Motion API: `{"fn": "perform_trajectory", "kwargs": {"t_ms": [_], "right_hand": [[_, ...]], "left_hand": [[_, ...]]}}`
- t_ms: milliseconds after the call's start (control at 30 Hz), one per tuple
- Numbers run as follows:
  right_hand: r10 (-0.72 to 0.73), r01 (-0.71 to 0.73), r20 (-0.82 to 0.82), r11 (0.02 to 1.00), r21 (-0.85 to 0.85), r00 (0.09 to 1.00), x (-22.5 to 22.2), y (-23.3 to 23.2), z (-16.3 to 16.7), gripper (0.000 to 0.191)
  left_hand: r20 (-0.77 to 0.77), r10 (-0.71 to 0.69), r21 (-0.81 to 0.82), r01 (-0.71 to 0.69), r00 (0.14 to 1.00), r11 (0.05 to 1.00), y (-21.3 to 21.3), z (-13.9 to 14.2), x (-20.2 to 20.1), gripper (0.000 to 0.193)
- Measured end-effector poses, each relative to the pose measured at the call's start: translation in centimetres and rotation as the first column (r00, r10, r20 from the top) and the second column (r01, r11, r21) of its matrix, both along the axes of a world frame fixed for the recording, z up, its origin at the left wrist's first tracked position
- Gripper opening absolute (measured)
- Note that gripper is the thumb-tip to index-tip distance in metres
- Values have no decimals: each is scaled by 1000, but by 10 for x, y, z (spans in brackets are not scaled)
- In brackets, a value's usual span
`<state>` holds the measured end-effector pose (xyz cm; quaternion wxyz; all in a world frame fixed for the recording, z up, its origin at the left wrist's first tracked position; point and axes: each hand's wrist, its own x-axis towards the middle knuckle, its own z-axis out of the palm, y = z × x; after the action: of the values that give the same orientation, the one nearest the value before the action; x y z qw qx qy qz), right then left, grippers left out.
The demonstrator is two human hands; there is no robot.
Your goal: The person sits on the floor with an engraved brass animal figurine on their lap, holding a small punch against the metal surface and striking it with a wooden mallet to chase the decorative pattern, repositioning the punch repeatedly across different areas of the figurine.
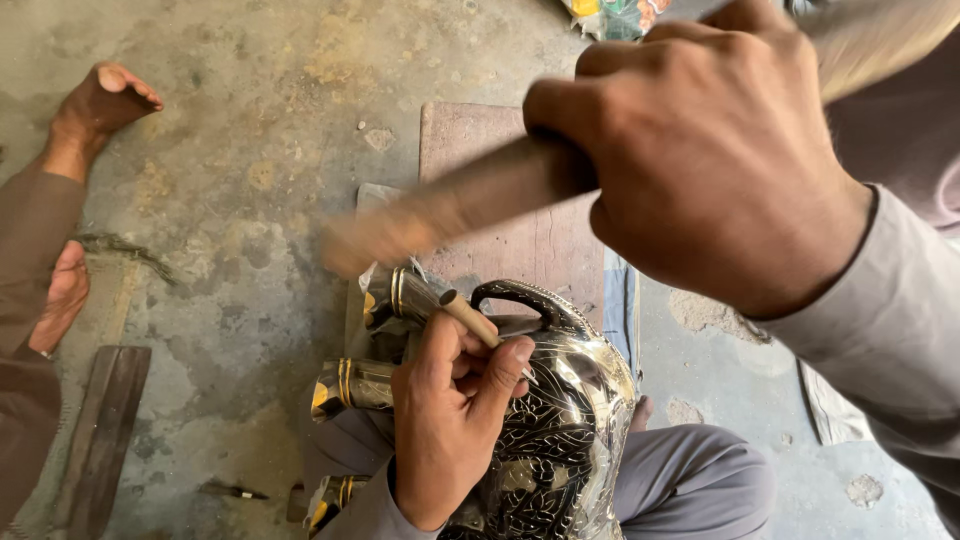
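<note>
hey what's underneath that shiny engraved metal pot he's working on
The metal pot rests on the person's lap, grey trousers showing beneath it. The left hand presses a small chisel on top. What touches its underside is hidden.

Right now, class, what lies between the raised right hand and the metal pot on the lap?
In the head view, the left hand rests on the engraved metal pot, holding a small chisel. The right hand grips a blurred wooden stick above them.
</note>
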<state>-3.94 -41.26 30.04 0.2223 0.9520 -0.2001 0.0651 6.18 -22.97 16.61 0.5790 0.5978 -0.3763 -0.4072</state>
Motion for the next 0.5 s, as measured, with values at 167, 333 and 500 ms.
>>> {"fn": "perform_trajectory", "kwargs": {"t_ms": [167,333,500], "right_hand": [[-133,131,-166,991,-22,977,3,2,6,5],[-110,93,-216,992,-89,970,-4,7,4,8],[-51,54,-76,998,42,996,-6,4,2,15]], "left_hand": [[7,-11,19,11,1000,1000,2,1,1,25],[29,40,29,-41,999,999,2,3,-2,24],[42,45,40,-46,998,998,2,3,-3,23]]}}
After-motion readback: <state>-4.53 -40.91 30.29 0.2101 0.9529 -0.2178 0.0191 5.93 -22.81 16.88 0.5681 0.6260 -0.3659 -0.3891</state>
